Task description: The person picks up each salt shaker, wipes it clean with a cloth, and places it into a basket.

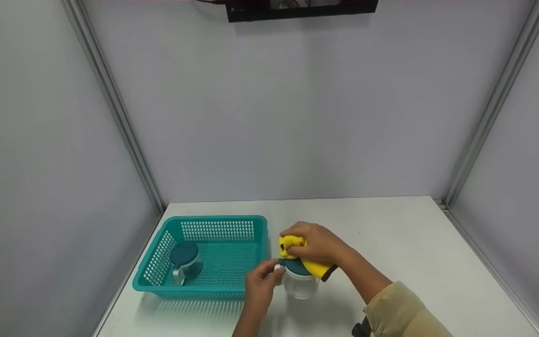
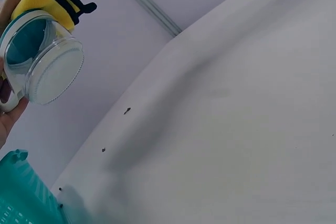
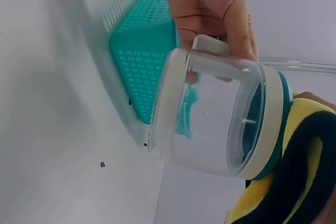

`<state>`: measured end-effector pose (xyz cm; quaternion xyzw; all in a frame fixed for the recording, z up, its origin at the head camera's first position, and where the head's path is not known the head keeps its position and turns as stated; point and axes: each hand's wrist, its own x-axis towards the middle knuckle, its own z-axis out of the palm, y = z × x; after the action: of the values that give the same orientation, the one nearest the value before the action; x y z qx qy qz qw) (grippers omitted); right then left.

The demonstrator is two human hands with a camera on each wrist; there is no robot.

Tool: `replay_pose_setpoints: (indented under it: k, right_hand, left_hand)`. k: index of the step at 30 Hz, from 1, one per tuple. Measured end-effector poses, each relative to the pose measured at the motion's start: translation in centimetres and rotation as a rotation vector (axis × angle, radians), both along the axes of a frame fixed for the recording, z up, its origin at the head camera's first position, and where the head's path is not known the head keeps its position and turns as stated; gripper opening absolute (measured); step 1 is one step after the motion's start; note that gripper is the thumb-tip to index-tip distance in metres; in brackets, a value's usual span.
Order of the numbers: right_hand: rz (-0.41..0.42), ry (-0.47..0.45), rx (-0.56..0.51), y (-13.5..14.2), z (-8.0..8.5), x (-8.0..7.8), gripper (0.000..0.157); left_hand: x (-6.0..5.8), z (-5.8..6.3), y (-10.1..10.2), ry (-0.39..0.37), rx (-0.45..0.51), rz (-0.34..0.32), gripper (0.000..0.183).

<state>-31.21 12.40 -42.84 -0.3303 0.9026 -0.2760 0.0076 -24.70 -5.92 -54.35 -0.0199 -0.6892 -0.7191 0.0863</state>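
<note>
the step in hand looks like wiping: in the lower middle of the head view, the right hand [image 1: 318,243] grips a bunched yellow cloth with dark edging [image 1: 316,268] and presses it on the dark teal round lid [image 1: 296,267] of a clear, round jar [image 1: 301,288]. the left hand [image 1: 261,283] pinches the jar's pale handle [image 3: 210,44], thumb and fingers closed about it. the jar is held up off the white tabletop [image 1: 382,243], its base exposed in both wrist views, and the lid is on.

to its left, at the lower left of the head view, sits a teal plastic mesh basket [image 1: 199,295]; a similar lidded jar [image 1: 194,270] stands inside, by the basket's left wall.

the next move, i judge, calls for a steady left pinch and a turn of the jar or cloth, so that the clear side gets wiped too; the smooth wall could slip if the handle were let go.
</note>
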Motion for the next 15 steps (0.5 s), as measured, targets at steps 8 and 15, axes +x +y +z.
replay_pose_setpoints:
  k: [8, 15]
  right_hand:
    - [-0.004, -0.086, -0.056, 0.3, -0.1, -1.0, 0.041]
    - [-0.048, -0.263, -0.226, 1.3, -1.3, -2.7, 0.045]
  left_hand:
    - [-0.4, 0.4, -0.6, 0.021, -0.028, 0.007, 0.020]
    - [-0.5, 0.6, -1.0, 0.038, -0.007, -0.014, 0.023]
